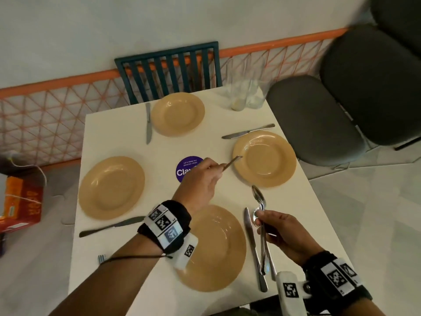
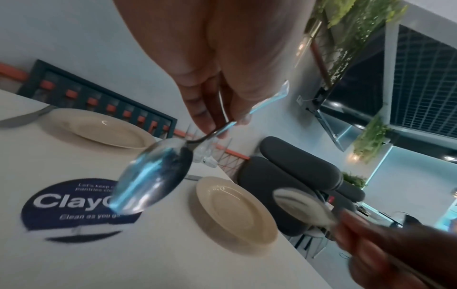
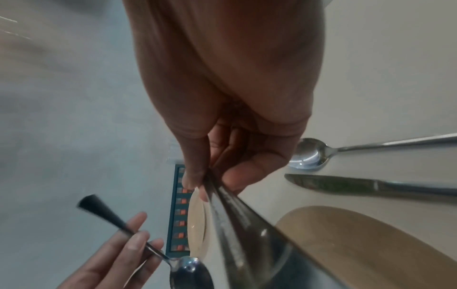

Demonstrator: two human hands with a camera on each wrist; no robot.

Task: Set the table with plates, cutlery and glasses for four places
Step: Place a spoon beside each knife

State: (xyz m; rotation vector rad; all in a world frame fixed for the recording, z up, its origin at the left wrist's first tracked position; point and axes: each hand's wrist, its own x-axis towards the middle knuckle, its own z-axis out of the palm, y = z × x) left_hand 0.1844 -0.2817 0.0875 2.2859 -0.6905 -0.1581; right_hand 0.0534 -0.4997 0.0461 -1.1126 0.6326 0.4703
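Four tan plates lie on the white table (image 1: 159,151): far (image 1: 177,114), right (image 1: 264,158), left (image 1: 111,187) and near (image 1: 216,247). Each has a knife beside it, the near knife (image 1: 254,247) just right of the near plate. A spoon (image 3: 309,154) rests on the table beside that knife. My left hand (image 1: 216,167) pinches a single spoon (image 2: 153,174) above the table's middle, its handle (image 1: 232,161) pointing at the right plate. My right hand (image 1: 259,221) grips a bundle of spoons (image 1: 259,199) over the near knife. A fork (image 1: 101,258) lies at the near left.
Empty glasses (image 1: 246,94) stand grouped at the far right corner. A purple round sticker (image 1: 188,168) marks the table's middle. A blue slatted chair (image 1: 168,71) stands behind the table, grey padded chairs (image 1: 314,119) to its right. An orange box (image 1: 22,201) sits on the floor, left.
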